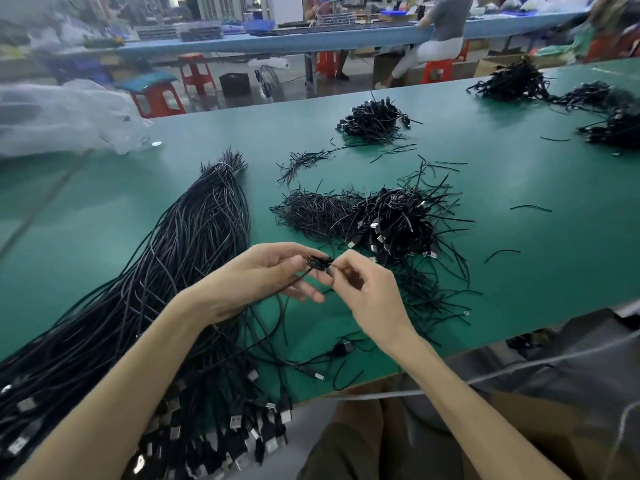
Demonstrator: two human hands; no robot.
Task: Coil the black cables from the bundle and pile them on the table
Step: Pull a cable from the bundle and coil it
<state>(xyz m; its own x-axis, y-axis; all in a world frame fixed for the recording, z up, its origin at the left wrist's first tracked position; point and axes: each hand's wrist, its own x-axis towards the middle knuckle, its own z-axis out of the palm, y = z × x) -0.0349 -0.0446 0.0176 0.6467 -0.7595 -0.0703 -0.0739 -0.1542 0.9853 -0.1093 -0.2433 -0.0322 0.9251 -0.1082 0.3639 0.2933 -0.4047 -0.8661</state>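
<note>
From the head camera, a green surface (pixel 519 188) was seen, and both hands met just above its near part. The left hand (pixel 263 275) held a small coil (pixel 318 263) of black cable between thumb and fingertips, so its grip was clamped on the coil. The right hand (pixel 367 292) had its fingers curled and pinched the same coil from the other side – its grip was closed on it too. A thin strand ran from the coil down under the left palm. The bundle (pixel 180 265) of long black cables lay on the left side of the surface, going from the far middle down to the near edge, where its plugs hung over. Just beyond the hands, to the right, was a pile of coiled cables (pixel 394 223), and touching it on the left was a heap of short black ties (pixel 311 213). One loose cable with a plug (pixel 341 348) lay near the edge, under the right wrist. A farther pile (pixel 375 121) was well apart – behind it stood red stools (pixel 195 72) on the floor. A clear plastic bag (pixel 62 116) lay at the far left.
</note>
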